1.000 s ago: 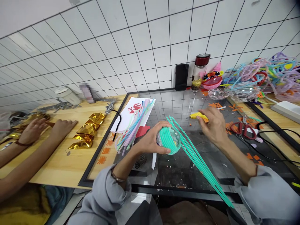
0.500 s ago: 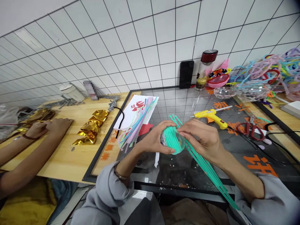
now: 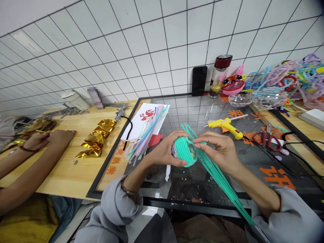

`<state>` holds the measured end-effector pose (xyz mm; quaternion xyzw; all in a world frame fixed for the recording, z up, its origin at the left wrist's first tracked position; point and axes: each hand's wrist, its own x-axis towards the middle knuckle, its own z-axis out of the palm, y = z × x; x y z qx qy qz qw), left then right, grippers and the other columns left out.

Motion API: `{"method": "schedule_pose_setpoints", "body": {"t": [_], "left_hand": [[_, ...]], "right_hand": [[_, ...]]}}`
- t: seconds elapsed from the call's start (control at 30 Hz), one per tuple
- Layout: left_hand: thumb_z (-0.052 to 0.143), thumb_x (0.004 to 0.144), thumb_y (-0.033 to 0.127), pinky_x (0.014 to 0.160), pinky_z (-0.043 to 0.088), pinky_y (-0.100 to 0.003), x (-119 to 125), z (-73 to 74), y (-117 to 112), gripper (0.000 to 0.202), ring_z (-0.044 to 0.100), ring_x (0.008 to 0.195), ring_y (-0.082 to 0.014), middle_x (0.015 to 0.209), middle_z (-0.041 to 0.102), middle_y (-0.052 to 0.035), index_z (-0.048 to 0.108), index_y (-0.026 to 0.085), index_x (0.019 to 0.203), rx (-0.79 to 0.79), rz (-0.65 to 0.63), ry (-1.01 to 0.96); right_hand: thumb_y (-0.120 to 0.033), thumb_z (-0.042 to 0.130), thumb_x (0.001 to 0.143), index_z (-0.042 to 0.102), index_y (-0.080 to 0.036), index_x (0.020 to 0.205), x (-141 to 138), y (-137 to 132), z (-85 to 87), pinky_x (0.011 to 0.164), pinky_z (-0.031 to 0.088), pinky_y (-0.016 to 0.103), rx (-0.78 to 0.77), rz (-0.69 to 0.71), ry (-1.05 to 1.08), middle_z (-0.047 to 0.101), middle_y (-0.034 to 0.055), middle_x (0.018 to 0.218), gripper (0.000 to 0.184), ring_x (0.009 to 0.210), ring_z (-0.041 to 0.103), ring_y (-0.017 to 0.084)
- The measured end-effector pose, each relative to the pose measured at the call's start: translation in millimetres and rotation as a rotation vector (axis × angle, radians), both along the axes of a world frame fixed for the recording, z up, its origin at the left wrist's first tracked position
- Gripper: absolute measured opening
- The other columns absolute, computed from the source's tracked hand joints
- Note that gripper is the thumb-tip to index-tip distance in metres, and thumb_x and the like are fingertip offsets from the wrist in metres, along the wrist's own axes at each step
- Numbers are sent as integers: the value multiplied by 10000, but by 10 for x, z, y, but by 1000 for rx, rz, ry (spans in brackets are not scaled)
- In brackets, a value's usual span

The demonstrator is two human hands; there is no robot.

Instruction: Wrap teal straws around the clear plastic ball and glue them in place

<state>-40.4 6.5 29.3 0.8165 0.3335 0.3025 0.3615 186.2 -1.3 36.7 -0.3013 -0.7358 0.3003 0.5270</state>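
Glass-topped worktop (image 3: 227, 182), dark and reflective, with a black frame, adjoins a wooden worktop (image 3: 65, 172) on the left. White tiled wall (image 3: 152, 44) stands behind both. On the far right lies a tangled heap of coloured pipe cleaners (image 3: 286, 79). A co-worker's forearms (image 3: 32, 158) rest on the wooden worktop beside folded gold foil pieces (image 3: 97, 140). A sheet of white paper (image 3: 144, 121) with a red print carries a loose bundle of pastel pipe cleaners (image 3: 145, 136).

Long teal pipe cleaners (image 3: 220, 179) run from the ball down toward the lower right, passing under the right hand. A black phone (image 3: 198, 81) leans against the wall, next to a red-lidded jar (image 3: 219, 76). A yellow glue gun (image 3: 226, 125) lies on the glass, near red-handled scissors (image 3: 268, 141).

Left hand (image 3: 164, 152) cups the ball (image 3: 184, 152), a clear sphere wound with teal strands, held above the glass at centre; its grip is closed around the ball. Right hand (image 3: 220, 150) has a narrow grip, fingertips pinching a teal strand at the ball's right edge.
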Motion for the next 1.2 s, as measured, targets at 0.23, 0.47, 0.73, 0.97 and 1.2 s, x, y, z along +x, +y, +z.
{"method": "schedule_pose_setpoints", "body": {"t": [0.23, 0.47, 0.73, 0.97, 1.2], "left_hand": [[869, 620, 389, 1137, 397, -518, -6, 3, 1, 786, 536, 1289, -351, 1371, 543, -134, 506, 227, 1299, -10, 6, -8], [874, 618, 392, 1137, 403, -511, -12, -28, 14, 797, 530, 1294, -339, 1366, 534, -141, 500, 213, 1299, -9, -2, -14], [874, 623, 387, 1142, 397, -522, -13, -19, 10, 794, 532, 1293, -333, 1373, 531, -143, 493, 213, 1298, -10, -2, -5], [874, 621, 386, 1151, 395, -517, -19, -32, 16, 796, 525, 1301, -337, 1371, 532, -151, 495, 203, 1296, -10, -5, -7], [872, 629, 359, 1154, 388, -535, -23, -32, 8, 787, 517, 1314, -340, 1376, 521, -157, 486, 194, 1296, 9, -6, 4]], "right_hand": [[-238, 670, 907, 785, -241, 929, 21, -20, -58, 641, 545, 285, 109, -17, -70, 715, 28, 803, 117, 718, 669, 150], [-217, 661, 915, 777, -239, 944, 20, -19, -86, 641, 541, 277, 144, 7, -90, 716, 24, 813, 121, 724, 671, 144], [-188, 665, 908, 773, -233, 944, 6, -17, -109, 645, 549, 267, 170, 10, -88, 715, 22, 827, 122, 733, 667, 138], [-144, 661, 902, 765, -216, 948, -5, -30, -89, 651, 547, 246, 221, 18, -105, 701, 17, 819, 134, 741, 663, 128], [-135, 666, 902, 757, -182, 957, -3, -23, -105, 672, 536, 248, 259, 28, -129, 692, 28, 822, 116, 747, 656, 126]]}}
